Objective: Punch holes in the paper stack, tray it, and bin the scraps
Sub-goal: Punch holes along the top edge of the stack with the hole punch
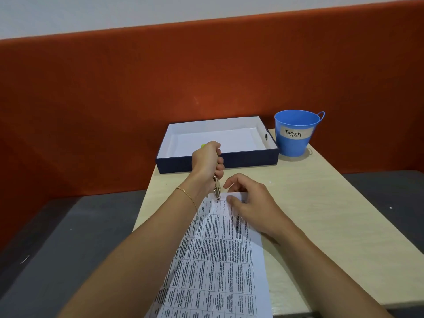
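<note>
Both bare forearms are stretched forward and converge ahead. The left hand [207, 160] is clenched in a fist, knuckles up, with a thin bracelet [187, 195] worn at its wrist. The right hand [250, 203] is laid palm down, fingers loosely curled.

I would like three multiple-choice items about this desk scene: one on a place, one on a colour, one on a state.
1. Where does the bucket labelled "Trash" stand?
A. right of the tray
B. inside the tray
C. on the paper

2. What colour is that bucket?
A. red
B. blue
C. green

3. What is the left hand doing?
A. resting open on the desk
B. holding the bucket
C. gripping the hole punch at the paper's far edge

Key: 1 A, the bucket stands beside the tray, to its right. 2 B, its wall is blue. 3 C, the left hand is closed on the hole punch over the paper.
</note>
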